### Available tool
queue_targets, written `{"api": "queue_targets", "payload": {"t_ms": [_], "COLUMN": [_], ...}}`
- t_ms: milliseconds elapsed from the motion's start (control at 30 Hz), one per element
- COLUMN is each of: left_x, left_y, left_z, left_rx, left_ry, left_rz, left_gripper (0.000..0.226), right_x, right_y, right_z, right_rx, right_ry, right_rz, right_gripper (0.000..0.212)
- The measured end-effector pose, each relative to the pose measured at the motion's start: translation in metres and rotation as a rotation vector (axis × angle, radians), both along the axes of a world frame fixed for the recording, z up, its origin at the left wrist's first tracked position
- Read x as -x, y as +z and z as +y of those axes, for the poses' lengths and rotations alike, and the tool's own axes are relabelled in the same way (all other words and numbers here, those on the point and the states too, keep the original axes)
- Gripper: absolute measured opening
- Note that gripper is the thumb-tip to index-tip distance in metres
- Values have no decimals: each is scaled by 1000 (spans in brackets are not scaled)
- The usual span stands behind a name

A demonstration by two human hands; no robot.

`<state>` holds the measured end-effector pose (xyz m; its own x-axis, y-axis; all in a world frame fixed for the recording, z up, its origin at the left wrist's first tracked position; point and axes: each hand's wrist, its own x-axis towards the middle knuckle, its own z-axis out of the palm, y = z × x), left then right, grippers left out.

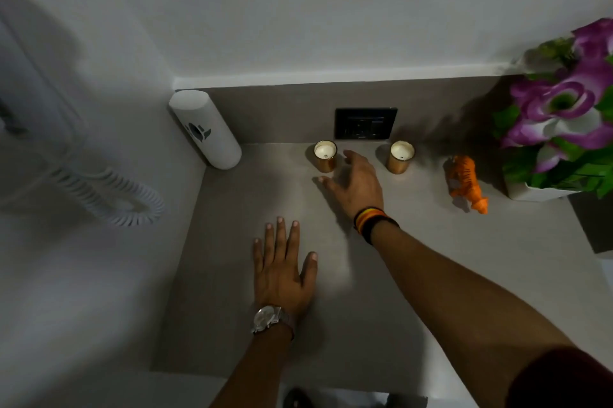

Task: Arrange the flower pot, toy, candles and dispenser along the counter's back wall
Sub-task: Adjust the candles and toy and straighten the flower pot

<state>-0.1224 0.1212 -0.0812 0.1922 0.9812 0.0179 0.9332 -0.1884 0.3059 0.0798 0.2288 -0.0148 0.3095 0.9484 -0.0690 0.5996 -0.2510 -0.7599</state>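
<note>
Head view: left candle (325, 155) just beyond open right hand (356, 183).

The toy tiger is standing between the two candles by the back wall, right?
Not quite. The head view shows the toy tiger right of both candles, between the right candle and the flower pot. Only the right hand is near the left candle.

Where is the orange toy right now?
In the head view, the toy stands on the counter's right side, between the right candle and the flower pot, touching neither, and slightly forward of the candles' line.
</note>
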Motion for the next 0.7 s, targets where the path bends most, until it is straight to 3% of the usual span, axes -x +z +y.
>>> {"api": "queue_targets", "payload": {"t_ms": [267, 467, 567, 700], "left_x": [-1, -1, -1, 0], "left_y": [-3, 0, 2, 6], "left_z": [8, 9, 9, 9], "left_rx": [-13, -4, -13, 27], "left_ry": [10, 11, 11, -10], "left_rz": [-10, -7, -20, -14], "left_gripper": [72, 72, 73, 74], "right_x": [-8, -10, -13, -40], "right_y": [-9, -5, -4, -7], "right_z": [46, 42, 7, -40], "right_rx": [-6, 9, -20, -126], "right_ry": [43, 53, -44, -280], "right_rz": [-161, -35, 103, -4], "right_gripper": [64, 71, 68, 39]}}
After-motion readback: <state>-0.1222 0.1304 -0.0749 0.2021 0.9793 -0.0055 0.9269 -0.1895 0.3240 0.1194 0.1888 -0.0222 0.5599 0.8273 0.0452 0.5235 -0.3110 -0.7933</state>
